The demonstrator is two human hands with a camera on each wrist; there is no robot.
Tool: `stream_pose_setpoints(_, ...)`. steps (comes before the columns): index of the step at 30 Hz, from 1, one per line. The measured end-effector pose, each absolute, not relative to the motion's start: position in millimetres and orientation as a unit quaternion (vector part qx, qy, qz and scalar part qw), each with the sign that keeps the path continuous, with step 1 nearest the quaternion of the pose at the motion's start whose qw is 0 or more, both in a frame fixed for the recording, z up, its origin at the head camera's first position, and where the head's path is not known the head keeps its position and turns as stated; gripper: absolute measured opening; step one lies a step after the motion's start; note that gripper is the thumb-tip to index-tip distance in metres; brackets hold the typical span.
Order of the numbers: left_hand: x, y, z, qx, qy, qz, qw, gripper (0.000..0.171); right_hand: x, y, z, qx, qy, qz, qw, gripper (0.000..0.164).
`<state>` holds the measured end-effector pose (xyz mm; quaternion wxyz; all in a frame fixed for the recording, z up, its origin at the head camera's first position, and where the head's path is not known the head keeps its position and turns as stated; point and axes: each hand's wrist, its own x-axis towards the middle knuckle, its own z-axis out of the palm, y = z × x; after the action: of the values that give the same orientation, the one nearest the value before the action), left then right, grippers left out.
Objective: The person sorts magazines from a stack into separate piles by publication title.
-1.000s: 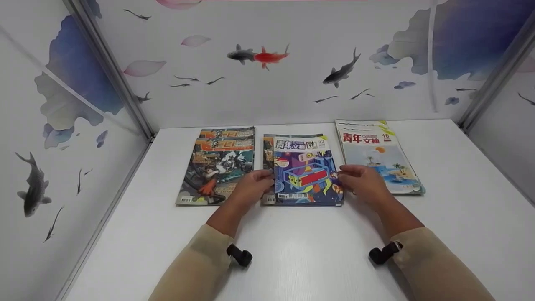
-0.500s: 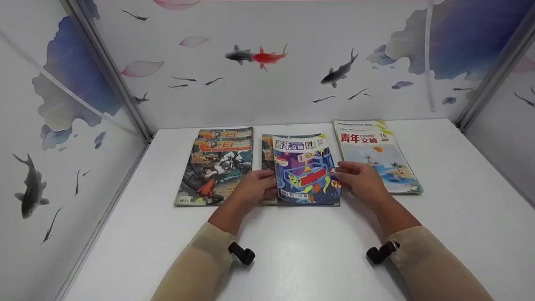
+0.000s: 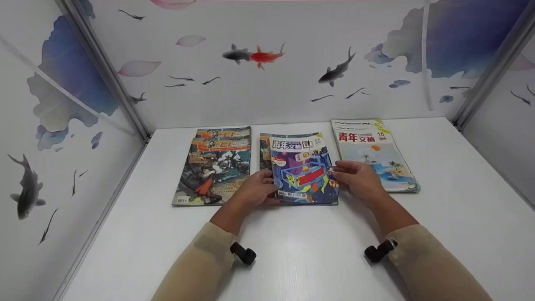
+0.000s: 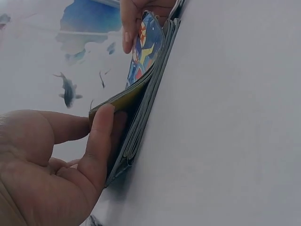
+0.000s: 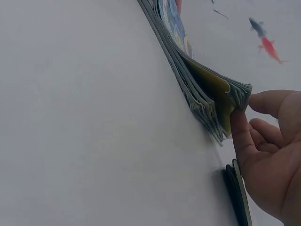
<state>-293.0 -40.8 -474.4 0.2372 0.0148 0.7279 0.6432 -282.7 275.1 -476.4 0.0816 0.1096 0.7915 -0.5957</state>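
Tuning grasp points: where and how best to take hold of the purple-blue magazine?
Pinch the purple-blue magazine by its left and right edges, left grip and right grip each from its own side. Both edges stand raised over the magazines beneath, leaving a gap, so that looks easiest.

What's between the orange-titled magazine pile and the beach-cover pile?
The middle stack, topped by the purple-cover magazine, whose side edges the left hand and right hand pinch; the head view shows this.

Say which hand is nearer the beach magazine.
Right: the right hand is by the left edge of the beach magazine, the left hand farther left, beyond the purple magazine.
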Motion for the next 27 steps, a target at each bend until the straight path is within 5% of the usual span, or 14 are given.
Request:
stream_pose_setpoints(14,-295.3,-44.5,-470.0,-0.082,0.617,0.750,0.223,0.052,-280.8,274.3,-476.3,0.105,0.806,-0.577,0.079,0.058)
stream_pose_setpoints(27,-295.2,-44.9,-468.9,-0.056,0.595,0.768,0.230,0.052,-280.7,273.0,-477.3,0.120,0.803,-0.571,0.119,0.059)
